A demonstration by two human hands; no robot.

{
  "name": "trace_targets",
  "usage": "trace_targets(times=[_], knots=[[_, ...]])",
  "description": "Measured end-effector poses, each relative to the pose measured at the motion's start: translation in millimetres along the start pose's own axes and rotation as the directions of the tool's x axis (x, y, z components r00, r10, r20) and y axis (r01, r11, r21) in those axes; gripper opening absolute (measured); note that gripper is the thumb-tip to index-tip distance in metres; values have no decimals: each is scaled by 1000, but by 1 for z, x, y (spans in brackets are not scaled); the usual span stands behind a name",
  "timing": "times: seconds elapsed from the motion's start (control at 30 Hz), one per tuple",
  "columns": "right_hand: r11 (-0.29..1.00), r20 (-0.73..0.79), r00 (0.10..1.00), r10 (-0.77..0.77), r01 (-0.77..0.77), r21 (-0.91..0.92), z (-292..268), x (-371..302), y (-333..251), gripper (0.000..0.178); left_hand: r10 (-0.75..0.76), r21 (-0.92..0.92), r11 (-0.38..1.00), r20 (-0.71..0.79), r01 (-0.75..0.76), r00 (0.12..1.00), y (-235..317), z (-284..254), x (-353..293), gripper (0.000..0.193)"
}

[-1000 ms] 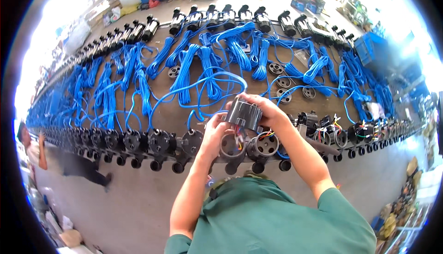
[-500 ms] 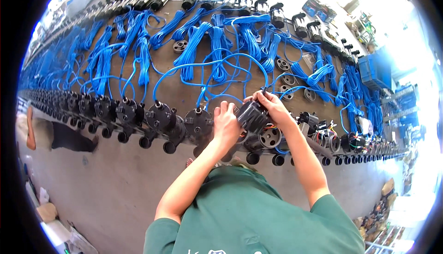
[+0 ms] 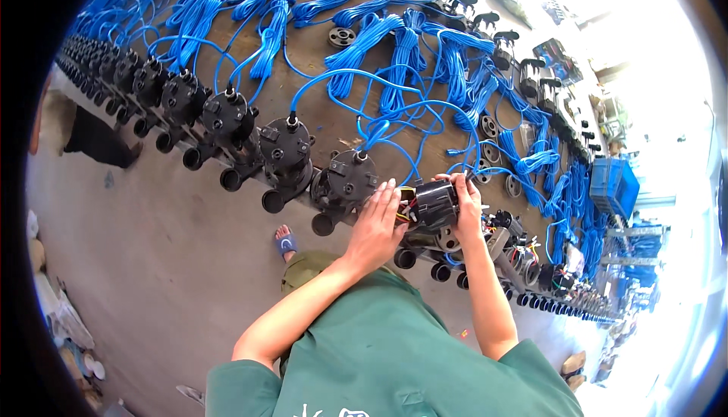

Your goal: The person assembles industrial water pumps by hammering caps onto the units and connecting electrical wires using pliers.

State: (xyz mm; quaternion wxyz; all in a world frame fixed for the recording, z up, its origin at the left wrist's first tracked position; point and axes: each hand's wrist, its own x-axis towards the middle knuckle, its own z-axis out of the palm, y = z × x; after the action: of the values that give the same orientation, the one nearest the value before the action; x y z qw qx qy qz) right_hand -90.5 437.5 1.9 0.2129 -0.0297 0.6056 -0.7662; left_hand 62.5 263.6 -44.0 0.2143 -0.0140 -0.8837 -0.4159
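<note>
The right hand (image 3: pixel 468 216) grips a black cylindrical housing (image 3: pixel 437 205), held on its side above the near edge of the desk (image 3: pixel 327 133). Coloured wires (image 3: pixel 408 208) spill from the housing's left end. The left hand (image 3: pixel 371 231) grasps nothing, its fingers straight beside those wires; whether it touches them is unclear. Leftward stand capped black units (image 3: pixel 284 148) with blue cords. A blue crate (image 3: pixel 614 186) sits far right, its contents indiscernible.

Worn on the head, the fisheye looks steeply down past the green shirt (image 3: pixel 364 341), close over the near edge of the table (image 3: pixel 327 125).
</note>
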Motion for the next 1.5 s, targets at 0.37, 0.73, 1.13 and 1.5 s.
trace_targets(times=[0.37,0.73,1.13,1.5], knots=[[991,-56,991,121,-124,-52,11,-2,-13,32,234,303,929,-32,-214,972,-7,-4,0,38],[990,-48,999,9,-15,-139,25,-2,-6,30,145,237,963,-43,-131,989,-2,-13,8,34],[969,199,978,-67,111,-219,33,-25,-11,34,-98,3,995,-13,98,995,0,-23,21,46],[997,76,995,-59,62,-37,34,-26,-18,34,55,77,996,-33,-53,998,-2,-12,12,44]])
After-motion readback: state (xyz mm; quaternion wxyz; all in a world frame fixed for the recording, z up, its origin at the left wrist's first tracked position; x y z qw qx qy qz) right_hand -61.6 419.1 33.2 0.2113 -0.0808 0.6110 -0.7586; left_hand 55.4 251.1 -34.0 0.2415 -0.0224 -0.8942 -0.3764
